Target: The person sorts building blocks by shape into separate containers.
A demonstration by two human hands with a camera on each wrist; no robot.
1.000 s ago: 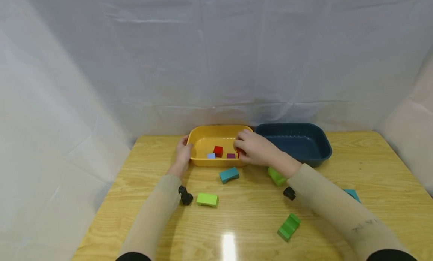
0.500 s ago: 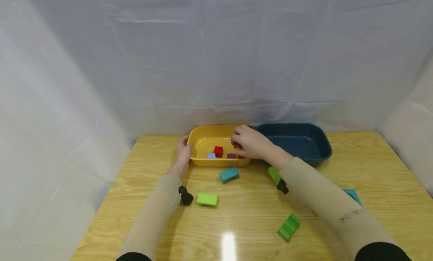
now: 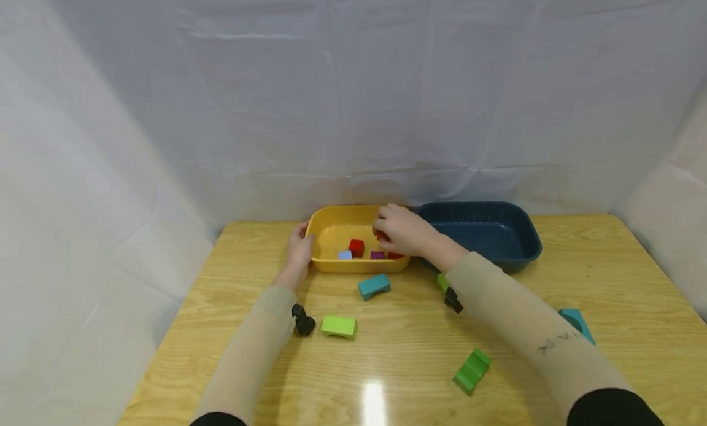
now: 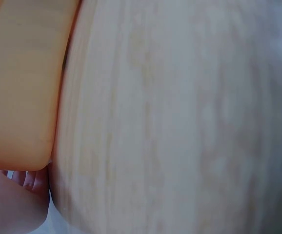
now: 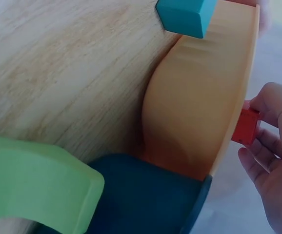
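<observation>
My right hand (image 3: pixel 399 231) hovers over the right half of the yellow tray (image 3: pixel 329 265) and pinches a small red block (image 5: pixel 246 126) between its fingertips. Inside the tray lie a red cube (image 3: pixel 356 247), a pale blue block (image 3: pixel 345 255) and a purple block (image 3: pixel 377 255). My left hand (image 3: pixel 299 252) grips the tray's left rim; in the left wrist view only the tray's outer wall (image 4: pixel 19 83) and a bit of the fingers (image 4: pixel 31 181) show.
A dark blue tray (image 3: pixel 486 229) stands right of the yellow one. On the wooden table (image 3: pixel 386 364) lie a teal arch block (image 3: pixel 374 285), light green blocks (image 3: pixel 339 326) (image 3: pixel 471 370), another green piece (image 3: pixel 442 281) under my right forearm, and a teal block (image 3: pixel 577 323) at right.
My right hand with the red block has moved left and slightly back, from the tray's front right corner to above its inside. The left hand has stayed on the rim.
</observation>
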